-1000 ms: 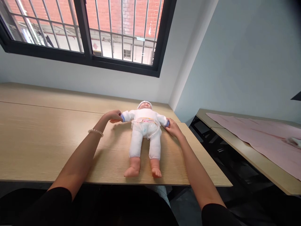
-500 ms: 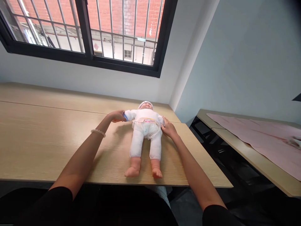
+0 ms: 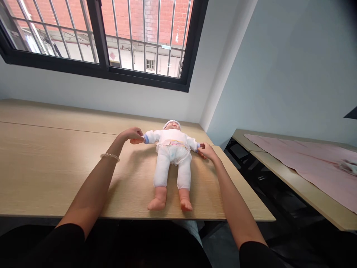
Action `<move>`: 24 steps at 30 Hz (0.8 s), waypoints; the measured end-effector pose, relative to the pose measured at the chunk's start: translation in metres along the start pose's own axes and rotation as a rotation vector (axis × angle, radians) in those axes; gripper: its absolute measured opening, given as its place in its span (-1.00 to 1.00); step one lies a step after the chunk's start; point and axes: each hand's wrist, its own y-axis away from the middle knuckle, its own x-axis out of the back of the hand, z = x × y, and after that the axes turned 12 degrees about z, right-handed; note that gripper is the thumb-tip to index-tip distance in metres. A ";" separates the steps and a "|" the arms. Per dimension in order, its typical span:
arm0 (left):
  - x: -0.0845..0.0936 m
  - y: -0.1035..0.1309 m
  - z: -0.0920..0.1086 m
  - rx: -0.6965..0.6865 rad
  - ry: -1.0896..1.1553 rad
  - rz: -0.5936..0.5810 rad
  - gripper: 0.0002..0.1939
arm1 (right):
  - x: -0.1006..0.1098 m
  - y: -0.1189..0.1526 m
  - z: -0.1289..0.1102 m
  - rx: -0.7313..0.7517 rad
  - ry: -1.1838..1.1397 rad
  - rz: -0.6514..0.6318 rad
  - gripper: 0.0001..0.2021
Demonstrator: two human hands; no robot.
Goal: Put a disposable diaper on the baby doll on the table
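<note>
A baby doll [image 3: 173, 136] in a white top, white leggings, a diaper and a light cap lies on its back on the wooden table [image 3: 55, 167], bare feet toward me. Both its arms stretch out sideways. My left hand [image 3: 132, 133] is closed in a pinch at the blue-edged cuff [image 3: 146, 139] of the sleeve on the left. On the other side, my right hand [image 3: 208, 151] pinches the blue cuff [image 3: 198, 146] of the opposite sleeve. Small doll hands show below my fingers. A beaded bracelet [image 3: 110, 156] circles my left wrist.
A second table [image 3: 258, 149] stands to the right across a gap, with a pink cloth [image 3: 295, 158] and a crumpled pale item [image 3: 350, 166] on it. Behind the doll rise a wall and a barred window [image 3: 145, 76]. The near table edge runs just below the doll's feet.
My left hand has shifted slightly left and now pinches at the cuff. My right hand has moved outward from the doll's side, and that doll arm is now spread wider.
</note>
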 end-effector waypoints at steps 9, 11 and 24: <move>-0.017 0.001 0.001 -0.029 0.085 0.016 -0.75 | -0.010 0.006 0.001 0.106 -0.169 0.036 -0.66; -0.021 -0.002 0.000 -0.036 0.067 0.016 -0.77 | -0.012 0.006 0.003 0.126 -0.178 0.063 -0.66; -0.027 -0.004 -0.001 0.026 0.002 0.069 -0.73 | -0.024 -0.002 0.016 0.174 -0.085 0.160 -0.61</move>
